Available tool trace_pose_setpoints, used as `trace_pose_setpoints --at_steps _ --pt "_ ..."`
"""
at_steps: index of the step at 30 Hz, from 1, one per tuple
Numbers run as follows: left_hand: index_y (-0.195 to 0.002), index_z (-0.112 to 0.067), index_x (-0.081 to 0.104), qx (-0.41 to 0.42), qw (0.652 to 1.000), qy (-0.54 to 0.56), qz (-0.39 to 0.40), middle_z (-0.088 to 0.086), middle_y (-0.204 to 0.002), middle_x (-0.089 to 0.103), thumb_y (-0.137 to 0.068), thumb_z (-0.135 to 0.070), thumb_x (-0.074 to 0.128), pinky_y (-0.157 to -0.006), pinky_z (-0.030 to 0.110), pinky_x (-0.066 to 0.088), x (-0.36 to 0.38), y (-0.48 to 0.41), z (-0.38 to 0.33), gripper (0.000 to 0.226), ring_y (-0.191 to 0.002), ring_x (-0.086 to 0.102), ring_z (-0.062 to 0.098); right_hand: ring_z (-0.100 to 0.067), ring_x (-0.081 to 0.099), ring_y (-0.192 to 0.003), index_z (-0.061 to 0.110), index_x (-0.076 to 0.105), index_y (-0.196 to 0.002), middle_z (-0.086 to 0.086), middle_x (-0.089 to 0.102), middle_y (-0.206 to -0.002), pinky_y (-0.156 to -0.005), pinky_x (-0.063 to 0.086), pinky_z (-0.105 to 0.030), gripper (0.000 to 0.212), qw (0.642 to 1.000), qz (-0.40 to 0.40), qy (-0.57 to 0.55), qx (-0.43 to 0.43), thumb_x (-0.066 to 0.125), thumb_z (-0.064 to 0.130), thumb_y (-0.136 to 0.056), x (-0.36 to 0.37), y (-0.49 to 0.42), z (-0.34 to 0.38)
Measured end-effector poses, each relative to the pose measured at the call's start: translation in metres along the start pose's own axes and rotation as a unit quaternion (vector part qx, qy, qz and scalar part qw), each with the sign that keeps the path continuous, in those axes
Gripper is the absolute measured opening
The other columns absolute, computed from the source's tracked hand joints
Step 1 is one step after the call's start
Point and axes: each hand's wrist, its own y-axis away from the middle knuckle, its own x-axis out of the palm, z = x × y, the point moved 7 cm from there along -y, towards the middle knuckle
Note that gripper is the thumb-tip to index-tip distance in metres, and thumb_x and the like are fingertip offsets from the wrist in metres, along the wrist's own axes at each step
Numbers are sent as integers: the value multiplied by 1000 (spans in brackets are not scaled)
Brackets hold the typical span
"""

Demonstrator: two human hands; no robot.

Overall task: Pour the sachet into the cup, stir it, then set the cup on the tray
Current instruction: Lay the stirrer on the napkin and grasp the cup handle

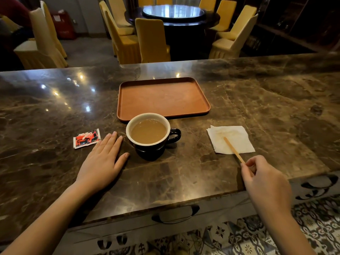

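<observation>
Marble counter [257, 100], yellow-chaired dining room behind.

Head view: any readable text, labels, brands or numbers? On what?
Nothing can be read.
Sachet: red, white and black print, too small and blurred to read.
Red box at the far left: a pale label, too far away to read.
Cup, tray, napkin, stirrer: no text visible.

On the bench [257, 100], the cup [150, 136] sits before the tray [162, 97], apparently apart; sachet [86, 138] left, napkin [230, 139] right.
</observation>
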Motion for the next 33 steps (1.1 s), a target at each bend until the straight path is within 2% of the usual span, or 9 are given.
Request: trace_pose_setpoints --at_steps 4,9,14,17,20,25,27,29,33 --pt "-143 -19 7 2 1000 -4 4 2 -155 5 -84 -59 11 -110 26 -6 1 0 0 71 -137 -4 6 -13 37 -51 9 57 -78 9 35 -55 -41 20 -19 11 1000 1 24 -8 62 17 -82 -1 -2 0" --pt "-143 -19 7 2 1000 -7 6 2 -155 4 -84 -59 11 -111 27 -5 1 0 1 71 -140 -2 10 -21 42 -70 11 55 -74 -2 53 -61 -45 23 -25 12 998 11 39 -40 64 17 -80 7 -2 -2" --pt "-143 -19 7 0 1000 -4 7 3 -155 4 -84 -59 12 -112 29 -4 1 0 2 71 -140 -2 10 -22 44 -75 11 55 -79 -3 53 -73 -60 33 -32 13 999 24 2 -21 61 21 -83 12 -5 -5" --pt "-143 -20 8 1 1000 -1 7 2 -155 5 -79 -61 8 -113 29 -4 1 0 1 76 -140 -2 10 -20 47 -75 10 54 -87 -1 51 -79 -58 33 -29 15 998 17 -45 -43 57 24 -86 6 -10 13" --pt "-143 -20 8 2 1000 -2 7 2 -155 5 -73 -65 -1 -114 29 -3 1 -1 1 83 -141 -1 10 -14 49 -77 13 55 -97 3 52 -86 -59 34 -16 17 985 42 -109 -124 52 28 -88 7 -19 52" --pt "-143 -19 8 2 1000 -3 7 3 -155 6 -72 -64 -1 -114 30 -2 2 -1 1 84 -141 0 12 -5 46 -97 19 50 -121 8 49 -110 -75 35 -9 33 938 176 -216 -205 45 33 -92 42 -43 122" --pt "-143 -18 9 1 1000 -5 6 3 -155 6 -72 -63 -1 -115 30 -2 2 -1 1 85 -142 0 13 -7 50 -91 19 53 -117 6 52 -105 -70 35 -9 30 921 245 -230 -199 41 32 -94 60 -52 139" --pt "-143 -18 8 0 1000 -12 6 3 -156 5 -71 -63 -3 -114 30 -3 2 0 1 86 -142 0 13 -7 54 -74 17 57 -106 6 58 -84 -59 38 -15 25 902 307 -252 -171 40 32 -94 72 -55 146" --pt "-143 -18 8 3 1000 -10 2 3 -156 6 -71 -63 -3 -113 29 -4 2 -1 1 85 -142 0 13 1 47 -44 12 60 -93 4 54 -60 -44 34 -11 29 889 335 -279 -140 43 36 -93 83 -58 143"
